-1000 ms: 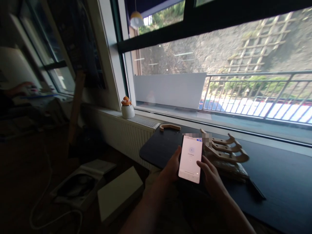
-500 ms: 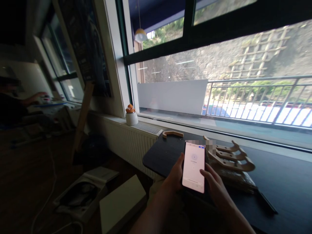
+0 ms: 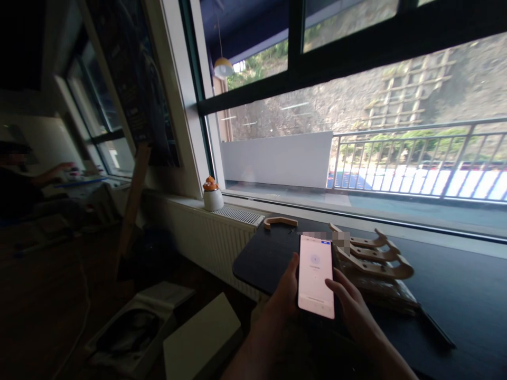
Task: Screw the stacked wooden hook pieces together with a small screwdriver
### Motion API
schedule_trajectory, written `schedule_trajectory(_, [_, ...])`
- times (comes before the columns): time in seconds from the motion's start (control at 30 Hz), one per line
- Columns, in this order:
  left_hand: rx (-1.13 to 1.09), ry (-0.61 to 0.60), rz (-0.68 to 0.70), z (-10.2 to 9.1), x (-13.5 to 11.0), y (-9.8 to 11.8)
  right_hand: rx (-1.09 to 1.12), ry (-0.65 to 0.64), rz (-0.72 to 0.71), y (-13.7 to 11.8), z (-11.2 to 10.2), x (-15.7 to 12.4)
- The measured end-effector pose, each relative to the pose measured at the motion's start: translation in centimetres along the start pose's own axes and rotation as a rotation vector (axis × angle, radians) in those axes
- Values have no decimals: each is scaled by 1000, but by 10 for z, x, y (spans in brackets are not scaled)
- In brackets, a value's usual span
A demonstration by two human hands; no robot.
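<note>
A lit smartphone (image 3: 316, 275) with a pale pink screen is held upright over the near edge of a black table (image 3: 455, 285). My left hand (image 3: 284, 293) wraps its left side, thumb along the edge. My right hand (image 3: 350, 309) cups the right side, with the thumb resting on the lower screen. Just behind the phone lies a stack of curved wooden pieces (image 3: 376, 258) on the table.
A single curved wooden piece (image 3: 280, 221) lies at the table's far left corner. A white pot with an orange top (image 3: 212, 195) stands on the radiator sill. Open boxes (image 3: 174, 332) lie on the floor at the left. Another person (image 3: 19, 179) sits at far left.
The view has shifted slightly. Both hands keep holding the phone in much the same place; its screen looks unchanged.
</note>
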State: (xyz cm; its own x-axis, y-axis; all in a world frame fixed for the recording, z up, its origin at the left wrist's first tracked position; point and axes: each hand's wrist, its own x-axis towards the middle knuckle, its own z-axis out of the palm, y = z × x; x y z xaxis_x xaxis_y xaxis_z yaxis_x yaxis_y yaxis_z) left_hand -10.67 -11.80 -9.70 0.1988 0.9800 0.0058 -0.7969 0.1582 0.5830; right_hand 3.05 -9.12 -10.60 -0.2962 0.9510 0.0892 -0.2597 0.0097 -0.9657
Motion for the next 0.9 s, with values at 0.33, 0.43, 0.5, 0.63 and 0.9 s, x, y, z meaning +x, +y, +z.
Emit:
schedule_trajectory(0.33, [-16,48,-23,1,0,1,-4,8,3,0,-1,1])
schedule_trajectory(0.43, [-14,70,-3,2,0,0,0,-14,-6,-3,1,-1])
schedule_trajectory(0.5, [-5,81,18,2,-1,0,-2,-23,-5,-5,2,-1])
schedule_trajectory(0.63, [4,93,12,3,-2,0,-10,-21,-8,-6,2,-2])
schedule_trajectory(0.9, [10,91,16,3,-3,1,-30,-23,-44,-4,1,-2])
